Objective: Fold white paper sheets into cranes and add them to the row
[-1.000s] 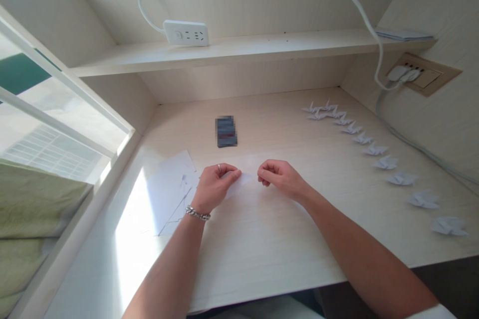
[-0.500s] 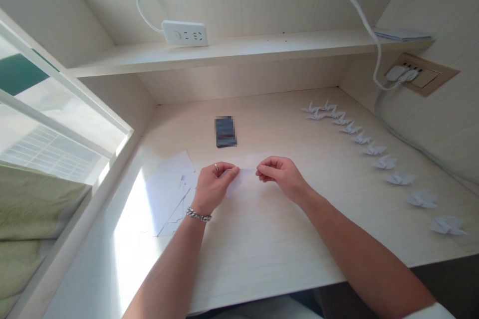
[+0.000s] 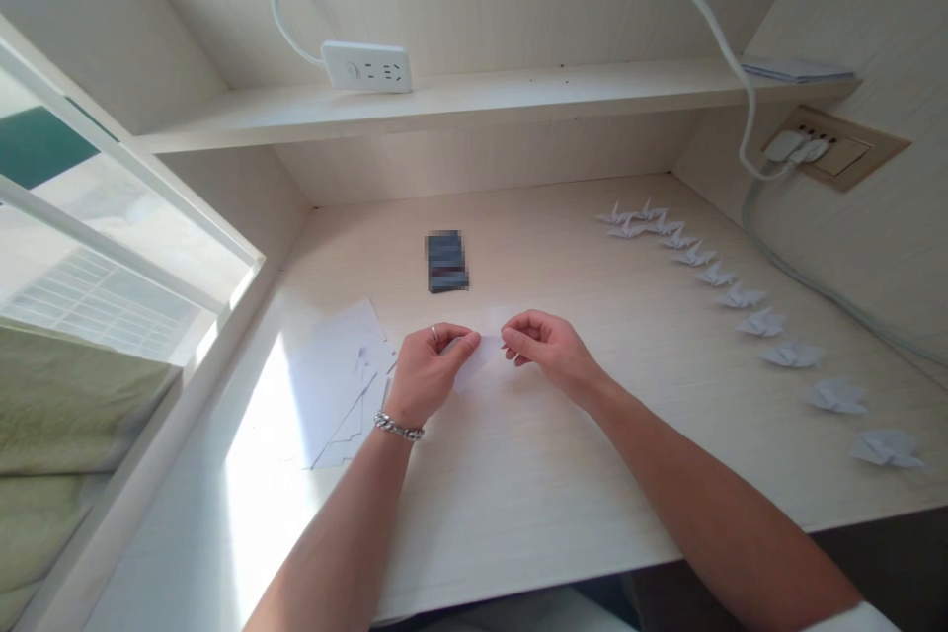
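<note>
A small white sheet of paper [image 3: 485,353] lies on the pale wooden desk [image 3: 518,474] between my hands. My left hand [image 3: 426,373], with a ring and a chain bracelet, pinches the paper's left part with curled fingers. My right hand [image 3: 548,348] pinches its right edge, fingertips pressed together. The two hands are close, almost touching over the paper.
A loose pile of white sheets [image 3: 333,385] lies to the left in sunlight. A dark phone [image 3: 446,262] rests further back. Several folded paper cranes [image 3: 741,296] curve along the right side. A power strip [image 3: 366,66] sits on the shelf; cables run to a wall socket [image 3: 833,146].
My right hand has moved left toward my left hand, closing the gap over the paper. My left hand has barely shifted.
</note>
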